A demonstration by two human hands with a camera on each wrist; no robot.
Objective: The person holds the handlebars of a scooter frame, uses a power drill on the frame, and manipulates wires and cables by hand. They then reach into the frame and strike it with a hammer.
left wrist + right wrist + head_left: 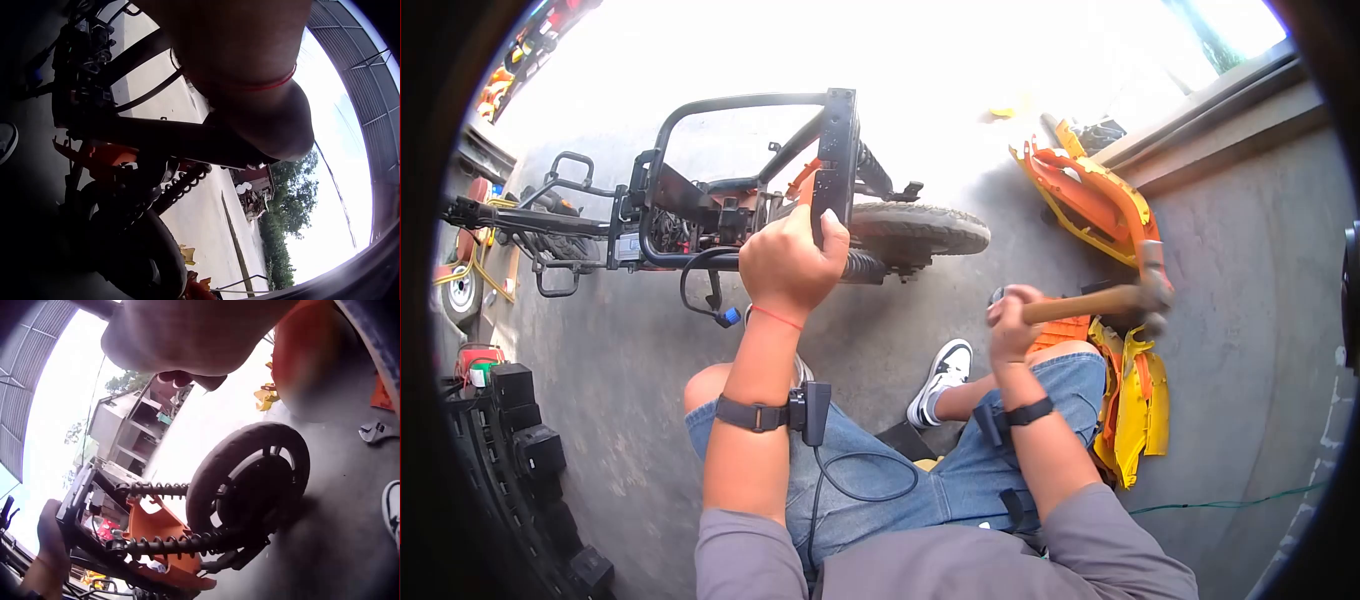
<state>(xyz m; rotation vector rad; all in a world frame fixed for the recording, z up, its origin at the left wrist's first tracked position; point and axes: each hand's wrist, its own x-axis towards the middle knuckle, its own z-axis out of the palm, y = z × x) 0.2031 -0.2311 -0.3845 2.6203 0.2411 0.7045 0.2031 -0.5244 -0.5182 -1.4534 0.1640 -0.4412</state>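
Observation:
In the head view, my left hand [792, 258] grips the end of the black metal frame [837, 135] of a stripped scooter, its thumb along the bar. My right hand [1012, 325] is raised over my right knee and holds a hammer [1090, 303] by its wooden handle, the metal head pointing right and slightly blurred. Beyond the left hand are the scooter's wheel [925, 230] and a coil spring shock absorber [862, 266]. The right wrist view shows the wheel [250, 481], two shock absorbers and an orange plastic part [159, 528] between them.
Orange and yellow body panels [1100, 195] lie on the floor at right, with more yellow panels [1140, 410] beside my knee. An adjustable wrench [377, 431] lies on the floor. A cable with a blue connector [728, 317] hangs from the frame. Black parts [535, 450] stand at left.

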